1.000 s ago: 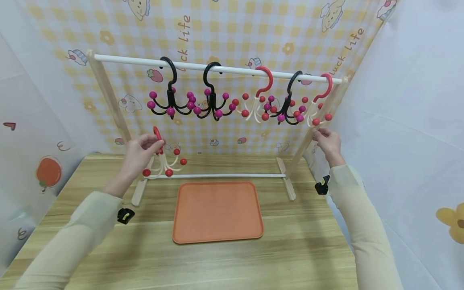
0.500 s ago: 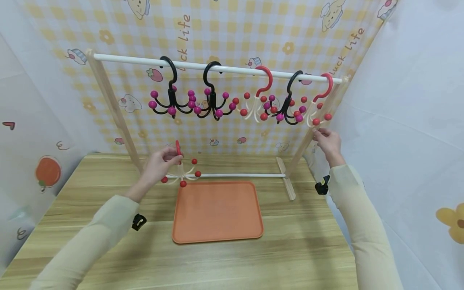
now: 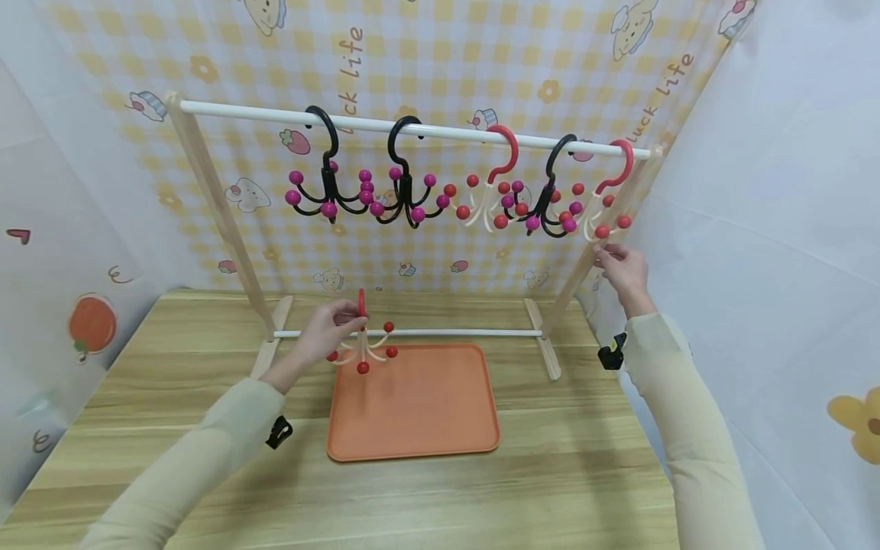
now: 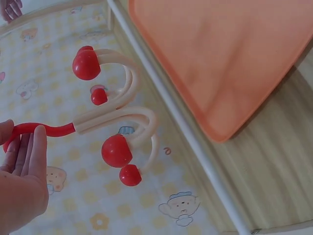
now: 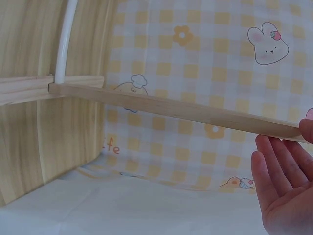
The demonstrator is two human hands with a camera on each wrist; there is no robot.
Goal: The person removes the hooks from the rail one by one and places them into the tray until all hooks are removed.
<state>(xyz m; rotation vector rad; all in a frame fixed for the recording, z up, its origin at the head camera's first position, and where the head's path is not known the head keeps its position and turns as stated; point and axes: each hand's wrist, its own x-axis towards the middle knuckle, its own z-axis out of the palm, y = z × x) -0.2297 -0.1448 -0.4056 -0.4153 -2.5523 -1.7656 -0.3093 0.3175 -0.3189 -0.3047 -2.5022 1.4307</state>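
My left hand point(image 3: 321, 334) pinches the red hook of a cream claw hanger point(image 3: 363, 345) with red balls on its arm tips. In the head view this hanger hangs over the back left part of an orange tray point(image 3: 415, 405). The left wrist view shows the hanger point(image 4: 100, 120) side on, thumb and fingers at its hook. On the right, my right hand point(image 3: 624, 273) holds the wooden side post point(image 5: 195, 111) of a hanging rack, thumb on one side and fingers on the other. Above that hand hangs another red-hooked hanger point(image 3: 621, 168).
From the rack's white top rail point(image 3: 247, 113) hang black hangers point(image 3: 328, 183) with magenta balls and red-hooked cream ones point(image 3: 505, 153). A lower white rail point(image 3: 454, 332) runs behind the tray. Wooden feet point(image 3: 543, 344) stand on the wood-grain table point(image 3: 550, 473).
My left hand has carried the red-hooked hanger rightward and down, from beside the left post to over the tray's back left part. My right hand has stayed on the post.
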